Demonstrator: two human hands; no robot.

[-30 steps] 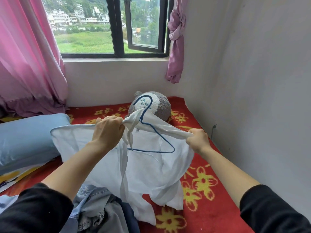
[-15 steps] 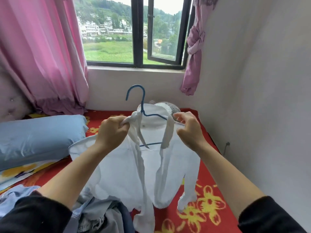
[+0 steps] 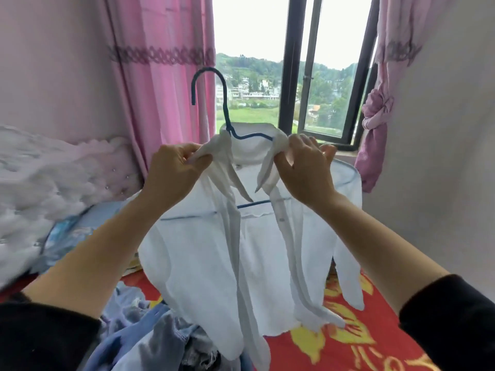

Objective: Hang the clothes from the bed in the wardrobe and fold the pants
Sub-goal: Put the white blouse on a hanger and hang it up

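Hanging on a blue wire hanger (image 3: pixel 225 108), a white button-front shirt (image 3: pixel 203 250) is held up in the air above the bed, its front open and facing the camera. The hanger's hook stands upright above the collar, and its lower bar shows through the gap between the two front edges. The shirt's hem and sleeves droop down towards the bed.

Both hands are at the collar. The left hand (image 3: pixel 174 172) pinches the left collar point between thumb and curled fingers. The right hand (image 3: pixel 305 172) grips the right side of the collar the same way, just beside the hanger's shoulder. Both forearms are bare, with black sleeves pushed up near the elbows.

Below the shirt lies the bed's red cover with yellow flowers (image 3: pixel 348 341). A heap of blue and grey denim clothes (image 3: pixel 166 338) sits on it, near the left arm. To the left is a blurred white tufted headboard (image 3: pixel 53 178). Behind the shirt hangs a pink curtain (image 3: pixel 160 89) next to a dark-framed window (image 3: pixel 290 62), one pane swung open. A knotted mauve curtain (image 3: pixel 375 124) hangs at the right.
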